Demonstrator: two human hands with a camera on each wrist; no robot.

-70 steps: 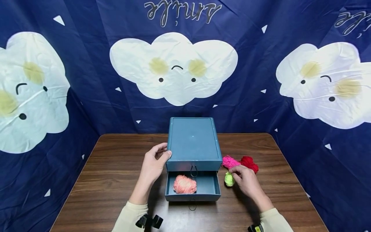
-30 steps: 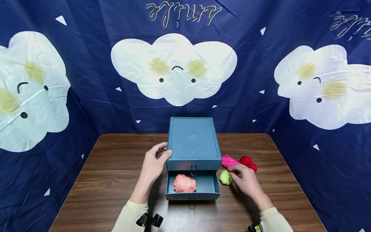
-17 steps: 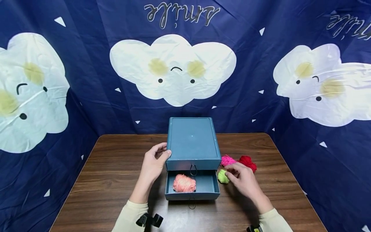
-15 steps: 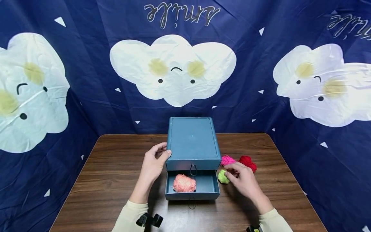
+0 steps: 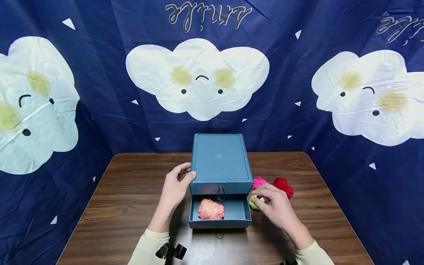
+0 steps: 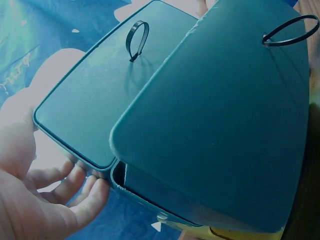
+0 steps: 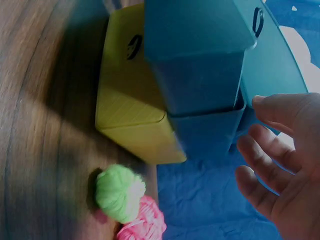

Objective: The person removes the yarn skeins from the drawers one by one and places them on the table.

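Note:
My left hand [image 5: 176, 187] rests against the left side of a blue drawer box [image 5: 220, 158], thumb at its front corner, fingers along its side. The pulled-out blue drawer [image 5: 236, 213] contains a ball of peach yarn [image 5: 211, 209]. On the right, my right hand [image 5: 278, 207] hovers over a small green ball of yarn [image 5: 254, 206], partly covering it in the head view. Seen from the right wrist, this hand's fingers [image 7: 257, 155] are spread and apart from the green yarn, which lies on the table touching a pink yarn ball [image 7: 145, 222].
Behind the right hand lies red yarn [image 5: 283, 186], beside the pink. A yellow drawer [image 7: 132, 85] with a black loop handle forms the stack's bottom level. Black loops also hang on the blue drawer fronts. A dark blue printed cloth [image 5: 285, 73] surrounds the wooden table [image 5: 139, 184].
The green yarn has shifted left toward the open drawer. My right hand has moved left with it and now sits over it, fingers farther forward. The left hand stays in place.

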